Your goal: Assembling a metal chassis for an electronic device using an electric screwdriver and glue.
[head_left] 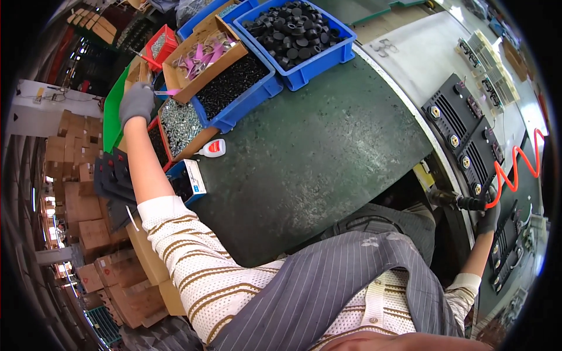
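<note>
My left hand (137, 102), in a grey glove, reaches far out to the left over the parts boxes and pinches a small pink piece (168, 92) beside the cardboard box of pink and purple parts (202, 55). Just below it stands a box of silver screws (180, 124). My right hand (489, 217), also gloved, grips a black power screwdriver (459, 201) with an orange coiled hose (515, 169). The tool's tip lies at the lower edge of a black panel with round gold fittings (465, 137) on a white conveyor.
A dark green worktable (316, 146) fills the middle. Blue bins hold black round caps (295, 32) and small black parts (231, 88). A small white bottle with a red cap (212, 148) lies near the screws. Stacked cardboard boxes (88, 216) stand at the left.
</note>
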The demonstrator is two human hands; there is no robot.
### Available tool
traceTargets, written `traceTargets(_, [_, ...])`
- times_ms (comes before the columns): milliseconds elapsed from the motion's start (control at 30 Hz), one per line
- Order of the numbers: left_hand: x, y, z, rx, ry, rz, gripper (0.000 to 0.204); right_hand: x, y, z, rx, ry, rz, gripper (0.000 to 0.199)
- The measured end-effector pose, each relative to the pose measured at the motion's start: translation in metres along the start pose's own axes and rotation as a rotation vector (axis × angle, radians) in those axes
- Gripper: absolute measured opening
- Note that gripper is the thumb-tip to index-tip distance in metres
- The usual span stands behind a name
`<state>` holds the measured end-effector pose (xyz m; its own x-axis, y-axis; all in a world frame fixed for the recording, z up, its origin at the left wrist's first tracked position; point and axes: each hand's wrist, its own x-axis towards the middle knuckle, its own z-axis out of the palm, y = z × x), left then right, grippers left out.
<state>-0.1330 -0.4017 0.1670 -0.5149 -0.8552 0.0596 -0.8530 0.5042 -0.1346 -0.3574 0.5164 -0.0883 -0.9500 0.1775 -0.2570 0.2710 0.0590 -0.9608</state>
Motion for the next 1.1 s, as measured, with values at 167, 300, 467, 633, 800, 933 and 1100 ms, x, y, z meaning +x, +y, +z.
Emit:
traceTargets(167, [-0.025, 0.054, 0.0, -0.149, 0.001, -0.026, 0.04, 0.004, 0.008, -0.029, -0.196, -0.147, -0.11, 0.032])
traceTargets(300, [-0.002, 0.016, 0.019, -0.078, -0.082, 0.038, 0.036, 0.003, -0.004, -0.001, -0.069, -0.086, -0.043, 0.027])
traceTargets(467, [-0.028, 0.017, -0.018, -0.181, 0.062, -0.032, 0.03, 0.005, -0.003, -0.019, 0.014, -0.192, 0.036, 0.031])
traceTargets(633, [-0.031, 0.014, -0.021, -0.787, 0.582, 0.089, 0.029, -0.003, -0.006, 0.0, 0.072, -0.043, -0.028, 0.028])
traceTargets(800, [0.019, 0.019, 0.048, -1.206, 0.336, 0.205, 0.04, 0.004, -0.004, -0.005, 0.068, -0.076, 0.006, 0.025])
traceTargets(933, [-0.002, 0.077, 0.043, -0.453, 0.262, 0.184, 0.048, 0.001, -0.002, -0.003, 0.065, -0.1, -0.011, 0.024])
traceTargets(1100, [0.01, 0.084, 0.037, -0.041, -0.001, 0.079, 0.042, -0.015, -0.017, 0.021, 0.082, -0.057, -0.052, 0.03])
